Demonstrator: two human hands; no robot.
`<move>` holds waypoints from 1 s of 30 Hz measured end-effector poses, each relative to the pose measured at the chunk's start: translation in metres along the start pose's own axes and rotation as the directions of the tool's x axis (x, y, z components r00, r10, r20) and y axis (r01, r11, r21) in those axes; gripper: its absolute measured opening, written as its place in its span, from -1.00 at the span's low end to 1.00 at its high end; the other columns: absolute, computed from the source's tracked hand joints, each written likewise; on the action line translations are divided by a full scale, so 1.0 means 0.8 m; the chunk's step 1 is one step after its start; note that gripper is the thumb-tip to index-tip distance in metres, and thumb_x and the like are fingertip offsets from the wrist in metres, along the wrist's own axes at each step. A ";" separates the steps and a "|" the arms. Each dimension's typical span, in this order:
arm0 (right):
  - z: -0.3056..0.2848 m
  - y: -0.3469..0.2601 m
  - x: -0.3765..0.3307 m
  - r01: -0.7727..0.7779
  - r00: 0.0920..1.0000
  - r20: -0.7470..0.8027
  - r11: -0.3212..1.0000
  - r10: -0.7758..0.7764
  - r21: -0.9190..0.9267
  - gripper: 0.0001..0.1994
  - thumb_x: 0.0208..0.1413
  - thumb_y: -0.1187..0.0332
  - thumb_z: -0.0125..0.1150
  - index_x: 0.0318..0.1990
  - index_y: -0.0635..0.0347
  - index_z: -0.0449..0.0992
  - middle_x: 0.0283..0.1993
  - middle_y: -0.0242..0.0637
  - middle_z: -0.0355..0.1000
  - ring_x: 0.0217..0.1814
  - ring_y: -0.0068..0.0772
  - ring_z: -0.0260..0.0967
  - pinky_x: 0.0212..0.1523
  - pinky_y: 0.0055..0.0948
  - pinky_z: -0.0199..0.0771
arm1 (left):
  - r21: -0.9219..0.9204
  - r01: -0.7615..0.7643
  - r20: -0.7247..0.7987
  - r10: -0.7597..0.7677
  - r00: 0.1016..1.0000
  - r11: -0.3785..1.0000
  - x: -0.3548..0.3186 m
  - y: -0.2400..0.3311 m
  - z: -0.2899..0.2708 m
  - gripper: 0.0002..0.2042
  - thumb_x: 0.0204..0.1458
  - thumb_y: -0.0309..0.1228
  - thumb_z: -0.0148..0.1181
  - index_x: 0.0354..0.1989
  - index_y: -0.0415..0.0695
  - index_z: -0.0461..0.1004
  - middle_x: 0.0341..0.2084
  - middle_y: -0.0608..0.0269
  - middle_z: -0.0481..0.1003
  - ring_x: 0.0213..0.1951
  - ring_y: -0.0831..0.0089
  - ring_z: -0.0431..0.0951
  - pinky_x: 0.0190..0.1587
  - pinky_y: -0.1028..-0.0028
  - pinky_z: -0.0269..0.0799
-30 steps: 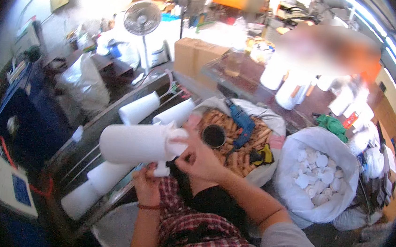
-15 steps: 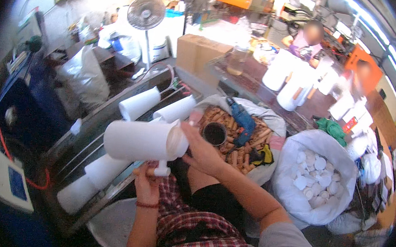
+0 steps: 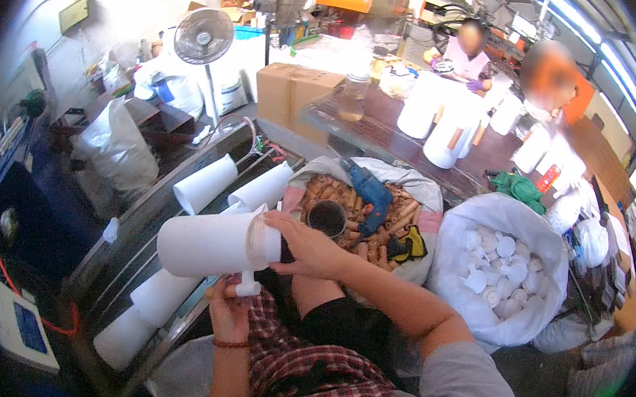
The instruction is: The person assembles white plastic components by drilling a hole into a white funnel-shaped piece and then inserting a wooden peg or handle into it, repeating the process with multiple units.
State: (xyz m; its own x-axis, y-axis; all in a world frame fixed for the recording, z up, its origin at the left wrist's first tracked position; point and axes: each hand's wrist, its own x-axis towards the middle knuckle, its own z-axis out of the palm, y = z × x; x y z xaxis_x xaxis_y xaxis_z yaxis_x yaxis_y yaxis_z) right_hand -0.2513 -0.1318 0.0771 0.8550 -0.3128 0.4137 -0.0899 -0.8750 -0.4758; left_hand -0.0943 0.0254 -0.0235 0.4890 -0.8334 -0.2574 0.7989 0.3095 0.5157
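Note:
A white cylindrical pitcher [image 3: 204, 245] lies on its side in front of me, its mouth end toward the right. My left hand [image 3: 228, 318] is closed round the wooden grip of its handle, below the body. The white handle mount [image 3: 248, 286] points down near the mouth. My right hand [image 3: 303, 244] is closed over the mouth rim; its fingertips are partly hidden. Behind the pitcher, white cylinders [image 3: 206, 183] rest on a trough with metal rails, and similar cylinders [image 3: 162, 294] lie at its near end.
To the right stands a sack of wooden grips [image 3: 408, 209], holding a blue drill [image 3: 369, 197] and a dark cup [image 3: 327, 218]. Beside it is a white sack of white discs [image 3: 505, 260]. White pitchers [image 3: 444, 143] stand on a dark table; a co-worker [image 3: 468, 60] sits beyond.
The view has shifted, so the surroundings sit slightly differently. Both hands still hold the pitcher; my right hand has shifted slightly on its rim.

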 end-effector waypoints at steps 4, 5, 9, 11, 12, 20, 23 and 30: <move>-0.012 -0.013 0.011 0.095 0.994 0.075 0.982 -0.084 -0.161 -0.20 -0.21 0.35 0.34 0.25 0.11 0.08 0.26 0.02 0.06 0.25 0.15 0.08 0.20 -0.12 0.20 | 0.015 -0.092 0.037 0.091 0.995 0.996 0.007 -0.004 -0.004 -0.77 0.16 -0.35 -0.03 -0.09 -0.20 0.38 -0.17 0.19 0.47 -0.12 0.36 0.49 -0.09 0.30 0.48; -0.019 -0.021 0.011 0.062 0.995 0.091 0.982 -0.046 -0.177 -0.20 -0.22 0.34 0.35 0.25 0.13 0.08 0.26 0.01 0.07 0.25 0.14 0.09 0.20 -0.13 0.21 | -0.006 -0.050 -0.002 0.050 0.999 0.999 0.001 -0.005 0.005 -0.77 0.17 -0.35 -0.03 -0.09 -0.20 0.37 -0.17 0.19 0.47 -0.13 0.36 0.50 -0.10 0.31 0.49; -0.020 -0.030 0.013 0.042 0.999 0.042 0.981 -0.035 -0.189 -0.19 -0.22 0.31 0.37 0.23 0.21 0.08 0.23 0.03 0.10 0.24 0.10 0.12 0.20 -0.18 0.22 | -0.050 0.025 -0.041 -0.027 0.999 0.998 -0.010 0.001 0.013 -0.75 0.20 -0.32 -0.10 -0.09 -0.21 0.36 -0.19 0.18 0.48 -0.15 0.37 0.51 -0.11 0.32 0.51; -0.017 -0.028 0.012 0.025 1.000 0.017 0.985 -0.022 -0.172 -0.19 -0.21 0.29 0.37 0.23 0.25 0.08 0.22 0.05 0.12 0.23 0.09 0.14 0.20 -0.20 0.22 | -0.036 0.005 -0.068 -0.007 0.998 0.999 -0.010 0.002 0.011 -0.76 0.20 -0.32 -0.09 -0.09 -0.21 0.37 -0.20 0.20 0.48 -0.16 0.38 0.51 -0.11 0.33 0.51; -0.016 -0.026 0.012 0.015 1.000 0.001 0.986 -0.015 -0.167 -0.19 -0.20 0.28 0.38 0.22 0.27 0.08 0.21 0.06 0.13 0.23 0.09 0.15 0.20 -0.22 0.22 | -0.028 -0.003 -0.078 0.001 0.997 1.000 -0.009 0.002 0.013 -0.76 0.20 -0.31 -0.09 -0.10 -0.20 0.37 -0.21 0.20 0.48 -0.16 0.38 0.51 -0.11 0.34 0.50; -0.020 -0.039 0.025 0.080 0.994 0.096 0.964 -0.057 -0.252 -0.20 -0.18 0.28 0.35 0.23 0.29 0.07 0.21 0.03 0.13 0.23 0.08 0.14 0.18 -0.21 0.25 | -0.004 -0.041 -0.078 0.040 0.996 0.999 -0.011 0.008 0.009 -0.77 0.18 -0.31 -0.04 -0.09 -0.16 0.36 -0.15 0.20 0.45 -0.12 0.38 0.50 -0.13 0.35 0.49; -0.018 -0.039 0.027 0.095 0.990 0.130 0.950 -0.059 -0.296 -0.19 -0.17 0.26 0.35 0.25 0.27 0.06 0.22 0.00 0.10 0.25 0.05 0.11 0.20 -0.23 0.22 | -0.035 -0.058 -0.066 0.056 0.996 0.998 -0.009 0.007 0.009 -0.79 0.18 -0.33 -0.06 -0.09 -0.16 0.33 -0.19 0.15 0.47 -0.16 0.35 0.50 -0.13 0.29 0.50; -0.013 -0.038 0.025 -0.161 0.982 0.062 0.958 0.180 -0.236 -0.20 0.03 -0.07 0.14 0.22 0.42 0.05 0.02 0.16 0.30 0.03 0.12 0.31 0.04 -0.21 0.32 | -0.024 -0.105 -0.027 0.105 0.994 0.994 -0.016 0.005 0.021 -0.72 0.17 -0.27 -0.03 -0.06 -0.19 0.37 -0.13 0.16 0.45 -0.07 0.35 0.47 -0.07 0.32 0.46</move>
State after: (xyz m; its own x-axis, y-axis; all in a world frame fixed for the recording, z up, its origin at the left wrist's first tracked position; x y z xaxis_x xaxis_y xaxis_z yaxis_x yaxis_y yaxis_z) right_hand -0.2371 -0.1153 0.1081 0.8549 -0.4418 0.2719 -0.3443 -0.8753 -0.3397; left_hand -0.1035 0.0299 -0.0047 0.5790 -0.7840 -0.2238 0.7512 0.4064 0.5201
